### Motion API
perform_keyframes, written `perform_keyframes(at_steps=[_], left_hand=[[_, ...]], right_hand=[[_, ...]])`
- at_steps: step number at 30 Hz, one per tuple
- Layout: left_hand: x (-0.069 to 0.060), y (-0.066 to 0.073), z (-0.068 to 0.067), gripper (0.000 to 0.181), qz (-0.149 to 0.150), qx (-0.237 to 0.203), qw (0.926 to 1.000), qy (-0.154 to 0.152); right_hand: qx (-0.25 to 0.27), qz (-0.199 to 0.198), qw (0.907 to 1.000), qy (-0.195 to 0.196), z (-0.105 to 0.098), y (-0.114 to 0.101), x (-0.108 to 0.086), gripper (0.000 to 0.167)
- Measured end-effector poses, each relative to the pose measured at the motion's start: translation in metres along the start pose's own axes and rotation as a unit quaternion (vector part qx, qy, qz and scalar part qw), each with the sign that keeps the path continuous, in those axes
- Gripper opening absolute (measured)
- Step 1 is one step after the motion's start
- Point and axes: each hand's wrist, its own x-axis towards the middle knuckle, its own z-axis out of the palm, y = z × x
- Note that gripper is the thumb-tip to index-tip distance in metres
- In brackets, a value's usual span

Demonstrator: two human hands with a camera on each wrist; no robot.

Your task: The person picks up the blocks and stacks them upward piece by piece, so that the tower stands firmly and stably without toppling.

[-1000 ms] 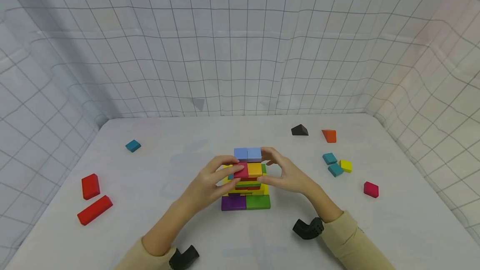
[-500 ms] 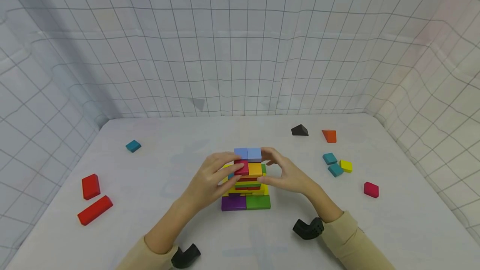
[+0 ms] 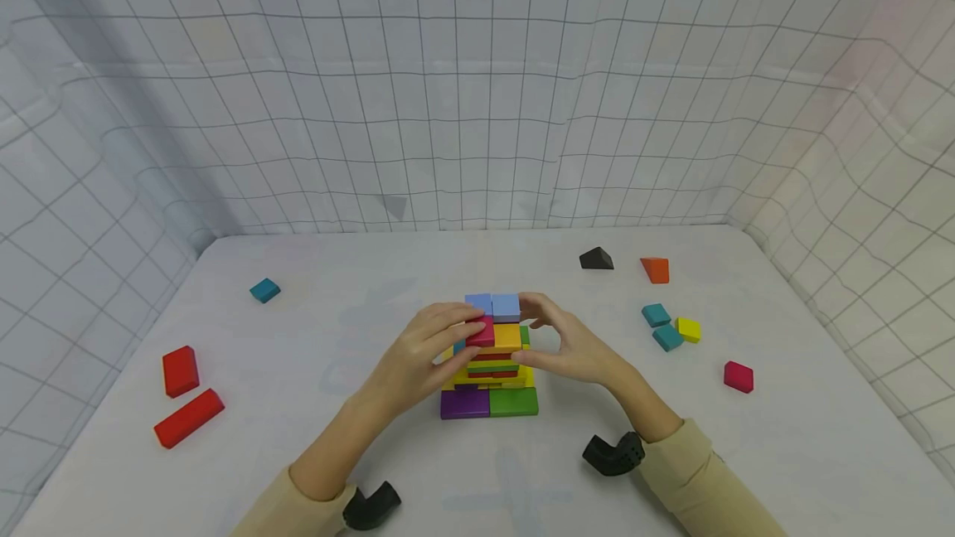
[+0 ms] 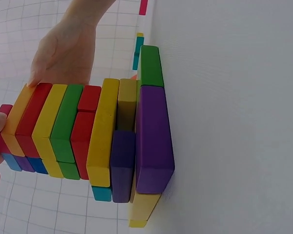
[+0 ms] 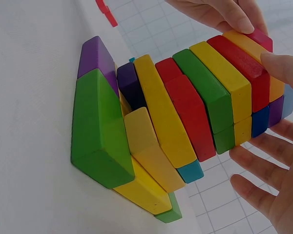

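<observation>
A layered tower of coloured wooden blocks stands mid-table, on a purple block [image 3: 464, 405] and a green block [image 3: 513, 403] at the front. My left hand [image 3: 399, 363] pinches a pink block [image 3: 485, 331] at the top front, beside an orange block [image 3: 508, 337]. Behind these lie two light blue blocks [image 3: 506, 307]. My right hand [image 3: 574, 346] holds the tower's upper right side. Its thumb touches the orange block in the right wrist view, and its fingers [image 5: 263, 151] lie along the back face. The left fingertips are partly cut off in the left wrist view.
Two red blocks [image 3: 190, 418] and a teal block [image 3: 264, 290] lie to the left. At right are a black wedge [image 3: 596, 259], an orange wedge [image 3: 656, 270], two teal blocks [image 3: 656, 315], a yellow block [image 3: 688, 330] and another pink block [image 3: 739, 376]. Gridded cloth walls surround the table.
The pink block has shifted slightly back toward the light blue blocks, with my left hand moving along. My right hand has stayed in place.
</observation>
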Motion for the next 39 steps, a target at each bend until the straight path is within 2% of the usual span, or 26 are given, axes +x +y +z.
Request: perform_keyframes(at_steps=[12,14,17,20,22,24,30,34,37,39], left_hand=[[0.001,-0.004,0.001,0.027,0.010,-0.043,0.9990,0.006],[0.001,-0.004,0.001,0.032,-0.004,-0.052,0.9987,0.002],[0.000,-0.004,0.001,0.042,-0.049,-0.073,0.9961,-0.013],[-0.002,-0.005,0.002,0.048,-0.105,-0.100,0.9890,-0.029],[-0.003,-0.006,0.002,0.051,-0.130,-0.116,0.9840,-0.036],[-0.003,-0.006,0.003,0.052,-0.141,-0.125,0.9813,-0.038],[-0.003,-0.007,0.004,0.053,-0.144,-0.140,0.9789,-0.037],[-0.003,-0.008,0.002,0.056,-0.155,-0.158,0.9739,-0.052],[-0.007,-0.018,-0.003,0.063,-0.175,-0.173,0.9675,-0.060],[-0.013,-0.033,-0.010,0.064,-0.198,-0.166,0.9652,-0.039]], right_hand=[[0.013,0.007,0.9999,-0.002,0.000,0.000,0.001,0.064],[0.011,0.006,0.9999,-0.003,0.000,0.000,0.001,0.063],[0.009,0.003,0.9999,-0.003,0.000,0.000,0.000,0.061],[0.009,0.000,1.0000,-0.002,0.000,0.000,0.000,0.061],[0.007,0.000,1.0000,-0.001,0.000,0.000,0.000,0.062],[0.006,0.002,1.0000,-0.001,0.001,0.000,0.000,0.062],[0.005,0.005,1.0000,-0.002,0.001,0.000,0.000,0.062],[0.006,0.006,1.0000,-0.002,0.000,-0.001,0.000,0.062],[0.007,0.008,0.9999,-0.001,0.000,-0.001,0.000,0.062],[0.008,0.009,0.9999,-0.002,0.000,-0.002,0.000,0.062]])
